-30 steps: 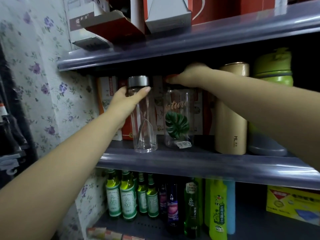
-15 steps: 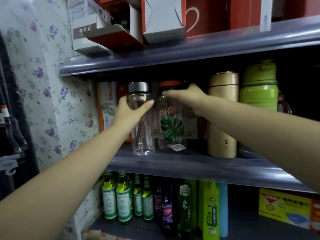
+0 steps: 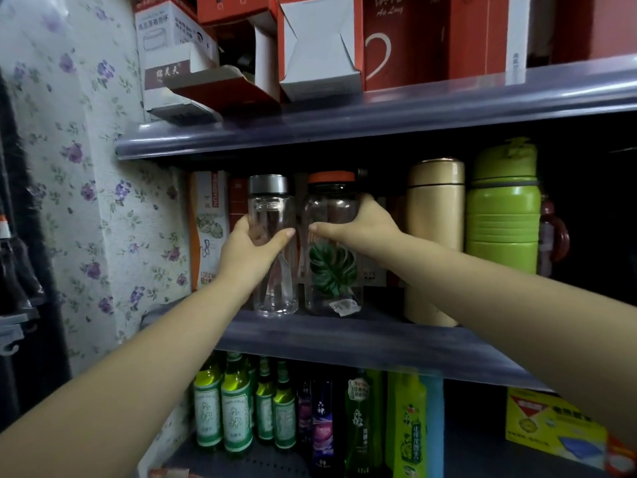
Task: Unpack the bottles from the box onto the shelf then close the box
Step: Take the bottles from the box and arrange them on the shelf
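Observation:
Two clear bottles stand upright side by side on the middle shelf (image 3: 344, 339). The left one is a glass bottle with a silver cap (image 3: 272, 208); my left hand (image 3: 251, 250) grips its body from the left, thumb across the front. The right one is a clear bottle with an orange lid and a green leaf print (image 3: 332, 270); my right hand (image 3: 362, 229) holds its upper body from the right, thumb across the front. On the top shelf sit open red-and-white boxes (image 3: 320, 46) with flaps hanging out.
A gold flask (image 3: 436, 219) and a green flask (image 3: 503, 208) stand right of the clear bottles. Cartons line the shelf's back. Green glass bottles (image 3: 238, 408) and a yellow bottle (image 3: 410, 426) fill the bottom shelf. Floral wallpaper (image 3: 86, 167) bounds the left side.
My right hand slid down from the orange lid to the bottle's body. My left hand kept its grip on the silver-capped bottle. The camera view shifted upward and closer.

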The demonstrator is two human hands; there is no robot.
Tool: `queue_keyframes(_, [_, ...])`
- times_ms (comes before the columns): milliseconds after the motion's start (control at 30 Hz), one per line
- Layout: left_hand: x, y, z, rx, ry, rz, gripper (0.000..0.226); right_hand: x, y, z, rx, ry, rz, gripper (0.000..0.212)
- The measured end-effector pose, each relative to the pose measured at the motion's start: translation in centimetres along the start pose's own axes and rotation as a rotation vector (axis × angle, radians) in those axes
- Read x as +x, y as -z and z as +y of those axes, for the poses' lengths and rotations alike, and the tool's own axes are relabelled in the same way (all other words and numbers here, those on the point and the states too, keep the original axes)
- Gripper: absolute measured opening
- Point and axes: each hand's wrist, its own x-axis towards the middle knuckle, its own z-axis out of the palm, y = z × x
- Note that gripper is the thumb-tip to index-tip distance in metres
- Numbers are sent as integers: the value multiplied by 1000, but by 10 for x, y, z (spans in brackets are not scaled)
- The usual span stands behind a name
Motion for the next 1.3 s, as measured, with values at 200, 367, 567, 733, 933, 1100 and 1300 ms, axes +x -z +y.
queue_keyframes(200, [-9,3,13,119,59,0,106,-16,2,-5,9,-37,-17,107])
queue_keyframes(367, [-53,4,37,132,-392,254,62,-74,29,-5,-32,118,59,73])
queue_keyframes(567, [-96,-43,89,-348,-520,-50,26,-136,86,14,75,303,150,58])
queue_keyframes(733, [-129,-111,129,-637,-458,-336,25,-155,157,43,135,338,401,31])
queue_keyframes(933, [-160,-184,147,-693,-352,-538,34,-177,225,84,-29,280,566,29])
queue_keyframes(1100, [-176,-225,153,-643,-323,-593,59,-186,263,104,-160,311,727,29])
queue_keyframes(1300, [-172,-256,157,-440,-309,-525,77,-180,302,140,-302,11,736,62])
